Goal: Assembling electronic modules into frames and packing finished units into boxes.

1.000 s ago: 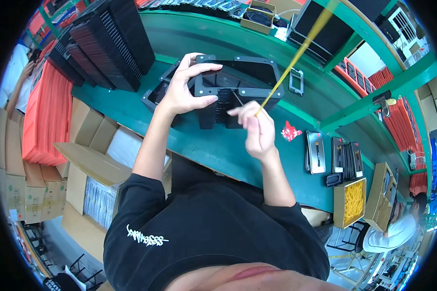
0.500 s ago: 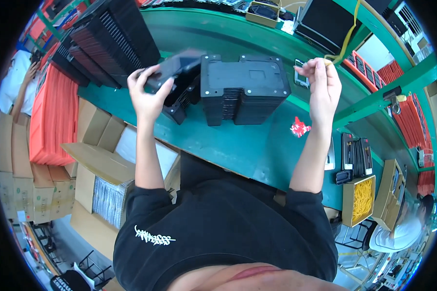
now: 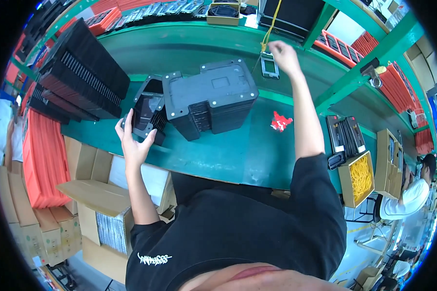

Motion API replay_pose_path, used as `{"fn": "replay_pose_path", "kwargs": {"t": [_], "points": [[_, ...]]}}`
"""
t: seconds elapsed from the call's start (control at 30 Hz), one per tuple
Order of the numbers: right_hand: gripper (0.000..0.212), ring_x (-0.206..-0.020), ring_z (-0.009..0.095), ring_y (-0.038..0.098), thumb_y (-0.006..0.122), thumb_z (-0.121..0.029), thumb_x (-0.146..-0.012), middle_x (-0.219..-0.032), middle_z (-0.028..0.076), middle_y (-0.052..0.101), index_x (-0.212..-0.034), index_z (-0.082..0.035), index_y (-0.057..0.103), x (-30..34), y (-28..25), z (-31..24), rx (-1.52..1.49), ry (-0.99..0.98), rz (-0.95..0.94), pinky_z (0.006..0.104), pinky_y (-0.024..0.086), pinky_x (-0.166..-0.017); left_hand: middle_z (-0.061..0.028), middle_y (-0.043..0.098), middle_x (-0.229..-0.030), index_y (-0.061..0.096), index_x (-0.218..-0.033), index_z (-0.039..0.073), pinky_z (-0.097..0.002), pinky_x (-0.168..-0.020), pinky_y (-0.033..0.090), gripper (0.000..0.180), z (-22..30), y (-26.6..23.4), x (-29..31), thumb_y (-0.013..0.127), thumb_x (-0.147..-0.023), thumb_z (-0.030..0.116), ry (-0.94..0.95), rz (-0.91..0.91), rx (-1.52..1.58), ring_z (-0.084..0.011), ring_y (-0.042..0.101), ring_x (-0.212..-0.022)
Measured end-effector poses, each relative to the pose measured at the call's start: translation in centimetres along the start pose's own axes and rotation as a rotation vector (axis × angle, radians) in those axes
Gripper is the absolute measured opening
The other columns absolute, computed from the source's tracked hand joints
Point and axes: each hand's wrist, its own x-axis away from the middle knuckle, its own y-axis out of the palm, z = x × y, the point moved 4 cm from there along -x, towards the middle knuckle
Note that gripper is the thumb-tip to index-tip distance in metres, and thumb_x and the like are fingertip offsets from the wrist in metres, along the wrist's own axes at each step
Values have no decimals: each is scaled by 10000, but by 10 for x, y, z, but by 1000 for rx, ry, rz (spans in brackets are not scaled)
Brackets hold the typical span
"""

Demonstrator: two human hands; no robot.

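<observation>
My left hand (image 3: 135, 144) closes its thumb and fingers around the near end of a glossy black frame (image 3: 148, 107), which lies on a short stack of black frames. Directly right of it stands a taller stack of black plastic plates (image 3: 211, 85) with metal studs and cut-out sides. Raised toward the back, my right hand (image 3: 285, 56) has bent fingers with their tips at a yellow cord (image 3: 272, 29) hanging from above. Below those fingertips a small grey-rimmed frame (image 3: 269, 65) leans against the green back panel. A crumpled red-and-white scrap (image 3: 280, 121) lies on the green bench (image 3: 218, 162).
Tall black stacks (image 3: 82, 72) stand at the left, beside red trays (image 3: 43, 165). An opened carton (image 3: 94, 196) sits below the bench edge. At right are a box of yellow cords (image 3: 360, 177), black frames (image 3: 345, 138), a green post (image 3: 374, 58) and a seated person (image 3: 408, 196).
The glossy black frame has come down onto the short stack with my left hand. My right hand has moved up and away, toward the back panel. The whole view has shifted.
</observation>
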Motion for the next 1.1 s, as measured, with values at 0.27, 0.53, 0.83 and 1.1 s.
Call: {"fn": "replay_pose_path", "kwargs": {"t": [0.27, 0.53, 0.83, 1.1], "points": [[304, -1100, 317, 686, 673, -266, -864, -1175, 133, 726, -1155, -237, 755, -12, 72, 111, 778, 153, -306, 438, 531, -985, -200, 409, -1380, 474, -1513, 156, -429, -1068, 448, 982, -3, -3, 1, 901, -638, 285, -38, -36, 36, -355, 513, -1261], [274, -788, 223, 698, 694, -306, -879, -927, 118, 752, -910, -41, 756, 5, -16, 150, 529, 409, -360, 387, 546, -723, -204, 405, -1400, 429, -1551, 170, -448, -1087, 430, 1021, -5, -1, -1, 894, -655, 323, -45, -73, 99, -360, 491, -1295], [197, -674, 87, 609, 721, -203, -885, -729, -7, 655, -915, -9, 699, 110, -100, -152, -322, 162, -453, 254, 489, -630, -247, 283, -1579, 348, -1577, 74, -495, -1159, 340, 1062, 75, -28, -38, 804, -744, 549, 403, 33, 260, -405, 384, -1416], [299, -702, 300, 684, 740, -288, -852, -794, 164, 703, -862, 11, 732, 94, -5, -242, 263, -125, -128, 388, 551, -697, -238, 387, -1543, 618, -1394, 121, -507, -1179, 286, 707, 145, -19, -50, 726, -809, 503, 484, -31, 183, -439, 359, -1438]]}}
